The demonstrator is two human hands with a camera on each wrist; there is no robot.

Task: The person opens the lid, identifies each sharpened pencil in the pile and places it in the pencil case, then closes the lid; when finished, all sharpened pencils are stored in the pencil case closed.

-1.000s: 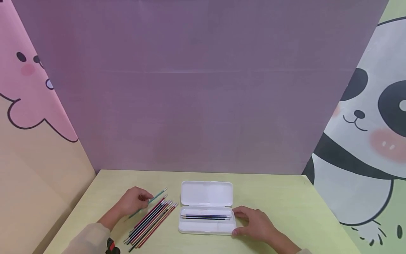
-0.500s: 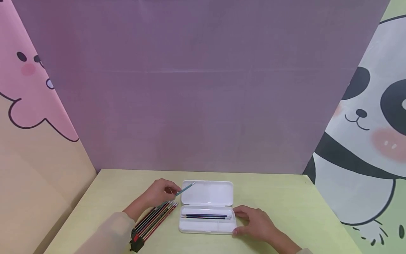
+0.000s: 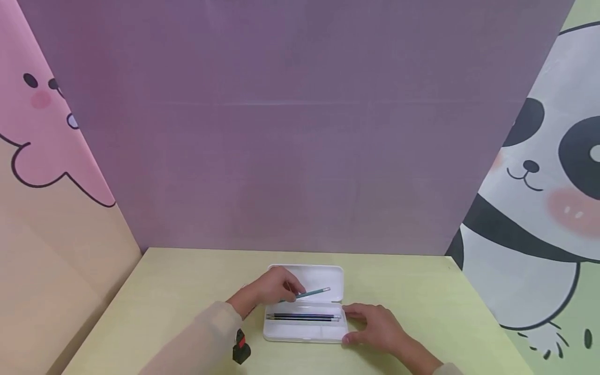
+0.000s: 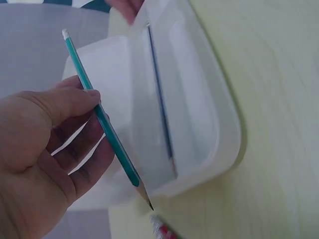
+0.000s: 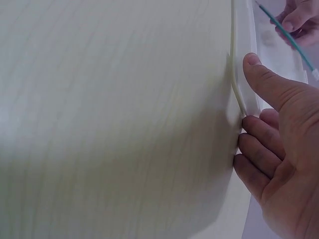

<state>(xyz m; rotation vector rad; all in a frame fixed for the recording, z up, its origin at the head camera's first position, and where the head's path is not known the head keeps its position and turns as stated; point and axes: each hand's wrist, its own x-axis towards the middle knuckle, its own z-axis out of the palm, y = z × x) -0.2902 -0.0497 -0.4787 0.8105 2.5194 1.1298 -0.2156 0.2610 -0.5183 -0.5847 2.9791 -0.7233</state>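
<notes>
Since the earlier frame, the left hand has travelled rightward, bringing the teal pencil from beside the loose pencils to above the white case. Leftmost is a pink cartoon figure on the side wall, then the pale sleeve, which blocks most of the head camera's view of those loose pencils (the left wrist view catches one blurred pencil end). Next, a dark object with a red patch shows beside the sleeve. Thumb and fingers pinch the teal pencil mid-shaft, its eraser end towards the right, before the raised lid. Below, two dark pencils lie lengthwise inside the case. Its right end is gripped by the right hand, on the worktop; a panda picture fills the far right.
</notes>
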